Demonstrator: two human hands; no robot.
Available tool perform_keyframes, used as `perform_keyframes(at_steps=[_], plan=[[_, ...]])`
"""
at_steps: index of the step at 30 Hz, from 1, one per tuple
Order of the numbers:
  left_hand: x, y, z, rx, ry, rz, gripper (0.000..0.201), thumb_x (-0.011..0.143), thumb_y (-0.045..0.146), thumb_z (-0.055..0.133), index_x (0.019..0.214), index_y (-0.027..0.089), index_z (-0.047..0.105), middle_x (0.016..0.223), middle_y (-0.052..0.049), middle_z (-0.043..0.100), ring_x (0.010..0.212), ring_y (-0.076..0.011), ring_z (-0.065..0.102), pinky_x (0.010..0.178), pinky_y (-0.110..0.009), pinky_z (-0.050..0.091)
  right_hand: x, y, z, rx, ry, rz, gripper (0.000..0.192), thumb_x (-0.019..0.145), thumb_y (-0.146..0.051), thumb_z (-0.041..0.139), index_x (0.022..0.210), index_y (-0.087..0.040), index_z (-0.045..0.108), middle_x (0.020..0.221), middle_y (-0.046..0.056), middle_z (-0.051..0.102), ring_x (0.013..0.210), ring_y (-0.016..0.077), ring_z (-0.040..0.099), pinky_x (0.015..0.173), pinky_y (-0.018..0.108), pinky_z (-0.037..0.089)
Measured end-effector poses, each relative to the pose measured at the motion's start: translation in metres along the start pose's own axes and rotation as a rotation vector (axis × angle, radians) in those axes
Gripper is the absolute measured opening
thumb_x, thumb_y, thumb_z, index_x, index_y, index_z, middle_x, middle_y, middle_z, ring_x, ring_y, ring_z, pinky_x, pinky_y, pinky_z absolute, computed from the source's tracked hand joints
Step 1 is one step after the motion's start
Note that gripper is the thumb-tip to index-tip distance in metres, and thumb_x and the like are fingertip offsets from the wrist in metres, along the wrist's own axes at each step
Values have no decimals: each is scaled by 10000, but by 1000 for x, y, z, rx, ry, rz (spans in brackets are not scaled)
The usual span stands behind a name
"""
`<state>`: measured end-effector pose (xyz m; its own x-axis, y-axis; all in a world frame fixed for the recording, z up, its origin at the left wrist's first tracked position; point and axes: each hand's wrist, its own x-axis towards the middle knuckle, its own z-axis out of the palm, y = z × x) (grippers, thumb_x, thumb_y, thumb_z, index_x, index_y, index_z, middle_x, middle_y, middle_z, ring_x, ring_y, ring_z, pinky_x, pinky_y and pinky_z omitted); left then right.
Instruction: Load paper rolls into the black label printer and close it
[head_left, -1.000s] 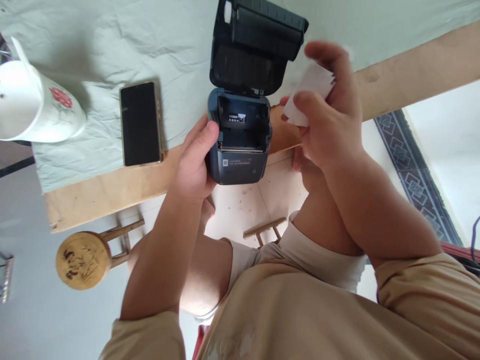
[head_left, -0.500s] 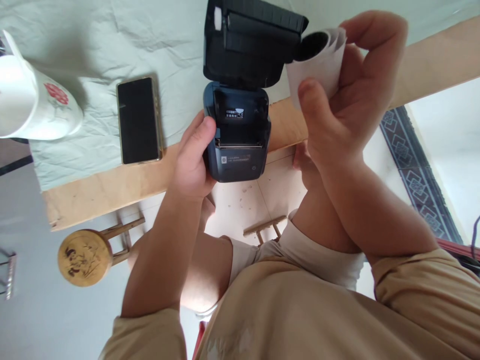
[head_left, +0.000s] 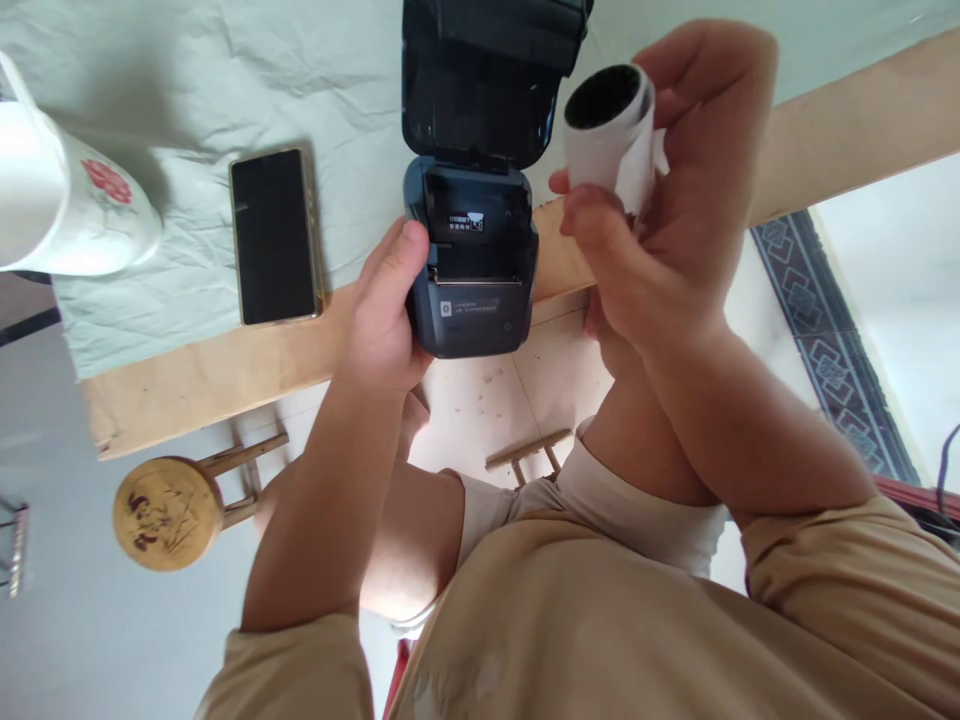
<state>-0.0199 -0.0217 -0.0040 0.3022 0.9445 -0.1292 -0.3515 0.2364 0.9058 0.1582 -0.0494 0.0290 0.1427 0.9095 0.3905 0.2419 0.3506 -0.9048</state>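
My left hand [head_left: 390, 310] grips the left side of a dark blue label printer [head_left: 472, 325], its thumb on the top edge and its other fingers hidden underneath. The printer's black lid [head_left: 476, 90] stands raised, and its roll compartment holds no roll; a small printed label shows inside. To the right of the lid, my right hand [head_left: 675, 220] holds a roll of white label paper [head_left: 615, 150] between thumb and fingers. The roll's dark hollow core faces up and left, apart from the printer. A loose paper end sticks out near the fingers.
A smartphone [head_left: 276, 238] lies on the pale green tablecloth [head_left: 360, 120], left of the printer. A white mug with a red flower [head_left: 97, 200] stands at the far left. The table's wooden edge [head_left: 225, 375] runs below them. A round wooden stool [head_left: 169, 513] is on the floor.
The paper roll has moved slightly left and turned more upright in my right hand, whose fingers have shifted around it. The printer with its raised lid has shifted slightly up and left in view.
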Motion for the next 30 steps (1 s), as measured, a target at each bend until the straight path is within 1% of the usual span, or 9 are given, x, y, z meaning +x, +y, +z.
perform_keyframes(at_steps=[3,5,8,11,14,20,26,28,30], plan=[[-1,0,2,35,13,1,384,918,546,511,1064,228,668,1059,-18,735,1356,-295,501,1058,-433,482,-4,4,-1,-141,-60,-295,295,870,-235,549,1150,-317,507,1216,-24,533,1141,124,554,1055,315,491],[-1,1,3,33,15,10,382,912,554,523,1039,227,672,1048,-16,736,1352,-285,508,1062,-417,481,-5,6,2,-221,-122,-352,383,851,-184,542,1186,-356,468,1258,-49,565,1141,118,584,1024,301,507],[-1,1,3,-3,2,6,330,913,508,538,1009,228,683,1061,-18,731,1320,-272,542,1050,-399,494,-3,6,8,-410,-146,-343,448,797,-129,541,1179,-343,443,1229,-54,632,1113,144,637,930,320,532],[-1,1,2,4,-5,13,296,912,484,543,1000,244,691,1035,-9,731,1274,-263,580,1013,-386,521,0,5,14,-555,-109,-236,371,786,-177,542,1118,-320,459,1126,-36,676,982,171,679,831,354,524],[-1,0,2,29,11,32,330,919,521,520,985,246,688,1020,-7,730,1258,-261,589,989,-383,537,3,7,17,-641,-102,-194,292,764,-182,560,1018,-310,493,1089,-45,701,924,180,681,823,372,510],[-1,-1,3,-12,-5,46,334,934,484,507,1039,210,667,1034,-30,720,1289,-277,542,1036,-410,484,4,13,15,-561,-143,-335,110,848,-171,514,786,-255,547,1065,-41,710,990,168,651,879,365,506],[0,0,2,-7,-44,170,242,862,476,616,945,254,661,845,-15,642,906,-202,601,791,-353,477,-7,12,17,-567,-153,-572,116,847,-227,524,771,-260,607,862,-6,659,786,142,548,723,343,458],[-1,0,0,14,-59,156,238,810,378,695,1016,271,641,873,-3,638,863,-183,588,753,-329,461,-10,15,17,-544,-182,-591,98,859,-291,541,798,-258,610,867,-9,665,805,151,554,716,353,440],[-1,0,-2,55,-65,137,378,746,282,756,1099,298,620,973,14,661,915,-185,586,782,-311,464,-10,18,15,-505,-219,-577,148,866,-398,567,855,-262,624,905,0,674,852,172,572,747,381,440]])
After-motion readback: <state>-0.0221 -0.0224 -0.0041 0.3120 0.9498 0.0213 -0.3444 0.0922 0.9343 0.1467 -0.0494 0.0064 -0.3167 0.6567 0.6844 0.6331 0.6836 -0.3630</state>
